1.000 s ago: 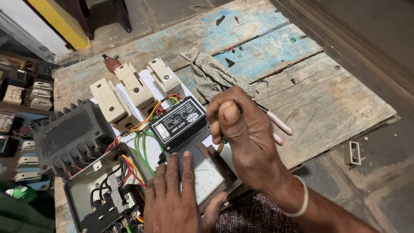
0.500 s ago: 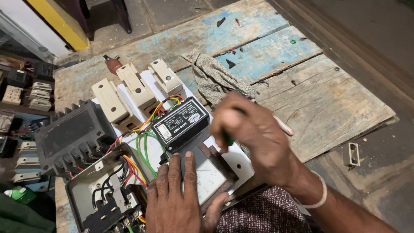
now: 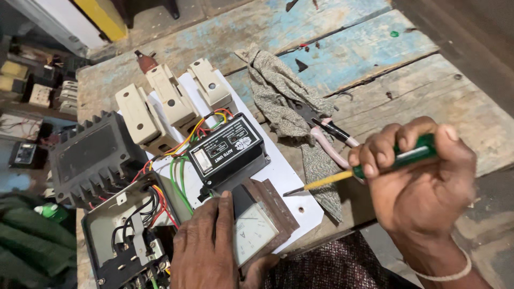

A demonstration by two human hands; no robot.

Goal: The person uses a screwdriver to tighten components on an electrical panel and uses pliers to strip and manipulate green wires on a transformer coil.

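Fingers (image 3: 399,143) of right hand (image 3: 423,187) clenched on screwdriver (image 3: 369,168), tip aimed left at meter (image 3: 251,233); left hand (image 3: 206,251) flat, steadying it.

right hand (image 3: 423,187) grips screwdriver (image 3: 369,168) | left hand (image 3: 206,249) rests on panel meter (image 3: 257,230)

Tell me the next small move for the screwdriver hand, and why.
Probably bring the screwdriver tip back down to the brown-framed meter. The right hand holds it lifted off to the right, its tip in the air above the white panel, touching nothing, while the left hand lies flat against the meter, steadying it. Which screw it should meet is too small to tell.
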